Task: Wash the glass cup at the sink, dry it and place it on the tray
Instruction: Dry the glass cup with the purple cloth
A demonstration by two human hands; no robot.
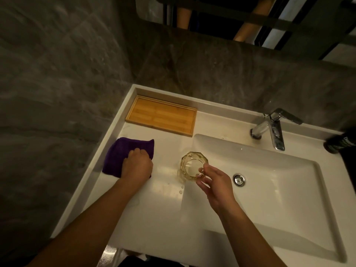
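A faceted amber glass cup [192, 163] stands upright at the left edge of the white sink basin [269, 180]. My right hand [213, 184] pinches its near rim with thumb and fingers. My left hand [137, 164] rests with curled fingers on a purple cloth [119, 153] lying on the counter left of the cup. A bamboo tray [161, 116], with nothing on it, sits at the back left corner of the counter.
A chrome faucet [273, 128] stands at the back of the basin, its water off. The drain [238, 179] is near my right hand. A dark bottle [341, 142] is at the right edge. Water drops lie on the counter by the cup. Grey walls close in left and behind.
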